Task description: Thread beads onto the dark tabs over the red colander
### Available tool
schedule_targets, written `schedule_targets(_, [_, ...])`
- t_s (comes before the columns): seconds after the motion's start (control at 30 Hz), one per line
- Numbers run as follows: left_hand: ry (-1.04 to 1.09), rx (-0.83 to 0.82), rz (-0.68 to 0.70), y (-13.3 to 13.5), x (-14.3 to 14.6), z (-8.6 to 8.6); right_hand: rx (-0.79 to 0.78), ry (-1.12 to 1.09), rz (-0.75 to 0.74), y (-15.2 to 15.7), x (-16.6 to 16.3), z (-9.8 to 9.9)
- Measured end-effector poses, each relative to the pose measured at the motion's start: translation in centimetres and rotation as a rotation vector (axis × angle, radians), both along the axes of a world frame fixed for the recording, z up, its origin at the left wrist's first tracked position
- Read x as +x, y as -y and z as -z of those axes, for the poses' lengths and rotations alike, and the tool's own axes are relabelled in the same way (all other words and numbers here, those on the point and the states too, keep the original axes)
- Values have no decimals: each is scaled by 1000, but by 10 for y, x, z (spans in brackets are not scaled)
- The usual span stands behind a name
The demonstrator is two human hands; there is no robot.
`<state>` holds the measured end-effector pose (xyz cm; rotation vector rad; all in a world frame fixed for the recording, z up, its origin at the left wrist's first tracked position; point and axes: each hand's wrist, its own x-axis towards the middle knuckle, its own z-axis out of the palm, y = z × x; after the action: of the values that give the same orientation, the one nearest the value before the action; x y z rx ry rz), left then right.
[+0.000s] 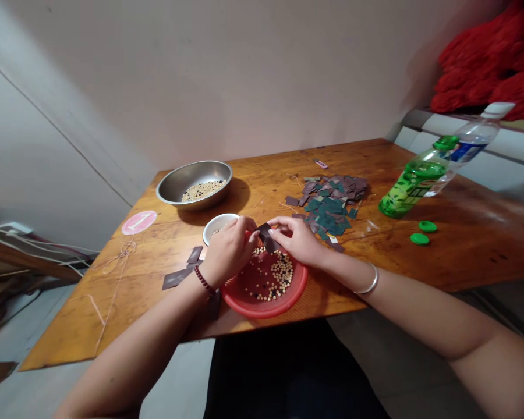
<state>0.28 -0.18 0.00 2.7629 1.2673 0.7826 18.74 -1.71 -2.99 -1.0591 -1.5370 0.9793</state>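
Between my two hands is a small dark brown flat piece (pixel 266 234), perhaps cloth or leather, held above the far side of a red plastic basket (pixel 264 313). My left hand (pixel 233 249) has its fingers closed at the piece's left edge. On the right edge, the thumb and fingers of my right hand (pixel 300 238) pinch it. Small round beige and dark beads or beans (pixel 282 273) lie in the basket, mostly toward its right side. A white bowl (pixel 206 231) holding a few similar bits is partly hidden behind my left hand.
A steel bowl (pixel 166 189) of beads stands back left, near a round pink "1" sign (pixel 138 222) and loose string (pixel 124 250). Brown and green pieces (pixel 329 206) are heaped right of centre. A green bottle (pixel 413 183), a clear bottle (pixel 475 139) and green caps (pixel 420 238) stand further right.
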Motion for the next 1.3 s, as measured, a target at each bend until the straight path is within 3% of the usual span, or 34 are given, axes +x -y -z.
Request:
schedule_targets(0.2, [-39, 77, -69, 1, 1, 0, 11, 30, 34, -2, 0, 3])
schedule_targets(0.43, [20, 343, -181, -2, -4, -12, 6, 65, 48, -1, -1, 3])
schedule_targets(0.5, [54, 394, -240, -8, -11, -19, -1, 71, 47, 0, -1, 3])
schedule_targets(0.6, [34, 429, -469, -23, -30, -29, -11, 57, 35, 0, -1, 2])
schedule_targets(0.7, [-116, 330, -659, -40, -51, -32, -8, 52, 35, -1, -2, 3])
schedule_targets(0.77, [-261, 211, -697, -50, -62, -29, 1, 57, 36, -1, -2, 4])
schedule_targets(0.93, [-437, -292, -681, -66, -69, -19, 21, 57, 22, -2, -1, 8])
schedule_targets(1.0, [-489, -406, -653, -70, -68, -16, 27, 68, 24, -3, 0, 9])
schedule_targets(1.3, [-554, -481, -548, -75, -64, -10, 23, 58, 24, -2, 0, 8])
